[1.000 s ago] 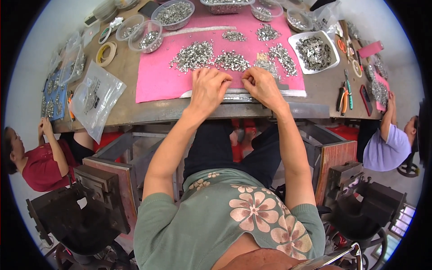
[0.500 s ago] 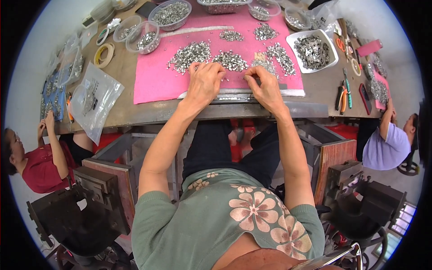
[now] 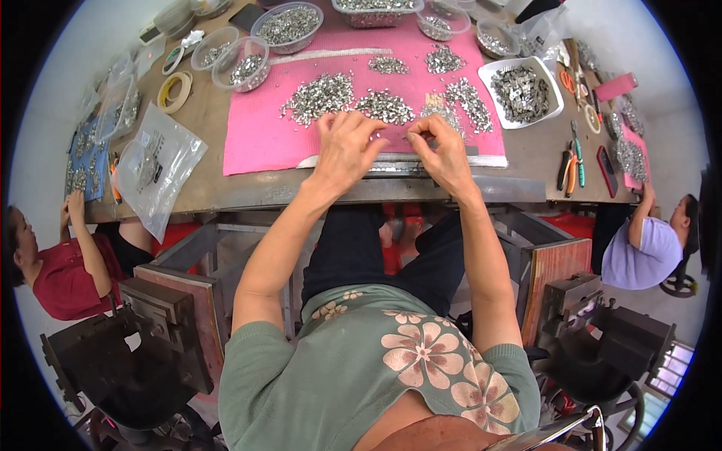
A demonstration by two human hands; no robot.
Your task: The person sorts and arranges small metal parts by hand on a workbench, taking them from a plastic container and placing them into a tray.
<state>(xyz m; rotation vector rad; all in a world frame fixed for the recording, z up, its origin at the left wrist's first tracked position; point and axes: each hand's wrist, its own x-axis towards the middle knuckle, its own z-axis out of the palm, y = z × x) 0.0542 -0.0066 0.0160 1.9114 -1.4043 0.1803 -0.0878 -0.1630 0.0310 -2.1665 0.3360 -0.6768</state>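
Note:
My left hand (image 3: 347, 149) hovers over the front of a pink mat (image 3: 259, 139). Its thumb and forefinger are apart, with small shiny bits near their tips. Just to the right, my right hand (image 3: 444, 154) has thumb and forefinger pinched together; whatever is between them is too small to make out. Below both hands, a narrow metal strip (image 3: 398, 167) runs along the mat's front edge. Piles of small silvery metal pieces lie beyond my fingers: a large heap (image 3: 320, 99), a middle heap (image 3: 385, 106) and a right heap (image 3: 470, 104).
A white tray (image 3: 558, 101) of metal parts stands to the right, near pliers (image 3: 565, 169). Plastic tubs (image 3: 288, 28) of pieces line the back. Tape rolls (image 3: 174, 92) and a clear bag (image 3: 171, 169) lie left. People sit at both sides, beside dark metal machines (image 3: 162, 331).
My left thumb and forefinger have spread apart, and the left hand has shifted slightly down. My right hand stays pinched, its fingers a little more curled. The view has shifted slightly.

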